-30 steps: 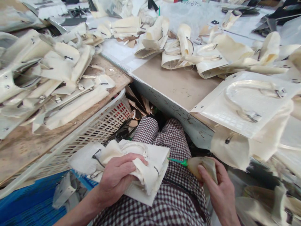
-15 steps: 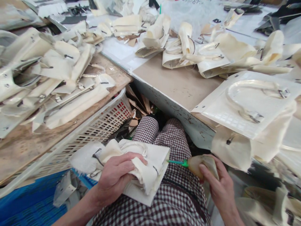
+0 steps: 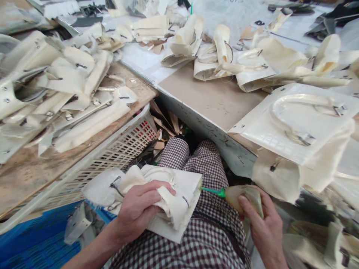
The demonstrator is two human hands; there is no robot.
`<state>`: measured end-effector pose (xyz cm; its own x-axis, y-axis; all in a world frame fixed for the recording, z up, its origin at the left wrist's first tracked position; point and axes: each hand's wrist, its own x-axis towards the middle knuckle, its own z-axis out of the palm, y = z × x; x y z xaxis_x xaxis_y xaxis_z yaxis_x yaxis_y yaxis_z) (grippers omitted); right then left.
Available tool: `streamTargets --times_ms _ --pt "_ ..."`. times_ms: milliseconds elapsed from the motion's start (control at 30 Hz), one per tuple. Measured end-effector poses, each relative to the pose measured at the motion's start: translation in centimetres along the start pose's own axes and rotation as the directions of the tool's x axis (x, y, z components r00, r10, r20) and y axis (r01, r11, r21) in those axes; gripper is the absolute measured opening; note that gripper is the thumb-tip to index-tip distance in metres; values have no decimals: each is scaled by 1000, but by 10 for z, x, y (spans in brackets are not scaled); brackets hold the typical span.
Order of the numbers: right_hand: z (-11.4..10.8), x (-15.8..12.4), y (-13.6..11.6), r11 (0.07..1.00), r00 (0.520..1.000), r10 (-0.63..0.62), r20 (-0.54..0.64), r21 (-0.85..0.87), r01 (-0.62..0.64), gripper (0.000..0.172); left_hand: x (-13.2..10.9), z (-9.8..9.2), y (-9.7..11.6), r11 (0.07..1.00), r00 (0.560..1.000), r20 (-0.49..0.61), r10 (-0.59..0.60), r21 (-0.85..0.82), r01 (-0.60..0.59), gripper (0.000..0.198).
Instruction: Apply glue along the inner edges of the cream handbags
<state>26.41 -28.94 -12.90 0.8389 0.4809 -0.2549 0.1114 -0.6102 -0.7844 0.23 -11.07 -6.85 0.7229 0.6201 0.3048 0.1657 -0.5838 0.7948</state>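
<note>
Across my lap lies a cream handbag piece [image 3: 165,228] with loose flaps, a handle and a zipper end. My left hand [image 3: 144,209] is closed over it, the fingers gripping a folded flap. In my right hand [image 3: 265,220] is a translucent, yellowish glue bottle [image 3: 245,198] with a green nozzle [image 3: 213,191], held sideways. The nozzle's tip is at the right edge of the bag piece; whether it touches the edge I cannot tell.
A heap of cream bag pieces [image 3: 70,78] covers the wooden board [image 3: 134,87] at left. Below it stand a white plastic basket [image 3: 112,153] and a blue crate [image 3: 36,239]. More bag pieces line the table [image 3: 207,97], and a flat panel with a handle [image 3: 303,123] overhangs its edge at right.
My right hand and the glue bottle have shifted very slightly to the right. My left hand and the bag piece stay nearly in place.
</note>
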Motion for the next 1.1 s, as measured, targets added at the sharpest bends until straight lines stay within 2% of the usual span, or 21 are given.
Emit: streamTargets --times_ms 167,267,367,433,567,733,833,967,1100 --pt "-6 -3 -14 998 996 68 65 13 -69 60 2 1 2 1000 1000 -3 -9 -7 9 26" --pt "-9 -4 -23 993 993 101 59 51 -104 58 2 1 1 1000 1000 0 -11 -2 11 27" --pt "-8 -5 -22 993 995 87 49 78 -91 59 3 0 1 1000 1000 -6 -10 6 10 27" --pt "-6 -6 -18 989 991 102 89 93 -111 59 3 1 1 1000 1000 -7 -10 2 10 27" --pt "-4 -11 -15 949 962 194 191 213 -233 59 4 2 1 1000 1000 -6 -14 -15 14 27" --pt "-6 -12 -21 964 980 163 118 193 -184 58 3 3 1 1000 1000 -10 -28 -8 28 27" --pt "-7 -9 -21 956 969 158 188 215 -197 55 3 2 0 1000 1000 7 -6 -5 6 27" --pt "-9 -8 -22 966 976 141 166 193 -173 57 3 2 0 1000 1000 -3 -4 13 4 28" --pt "-9 -14 -27 934 949 169 267 263 -240 54 2 1 0 1000 1000 10 -18 17 18 28"
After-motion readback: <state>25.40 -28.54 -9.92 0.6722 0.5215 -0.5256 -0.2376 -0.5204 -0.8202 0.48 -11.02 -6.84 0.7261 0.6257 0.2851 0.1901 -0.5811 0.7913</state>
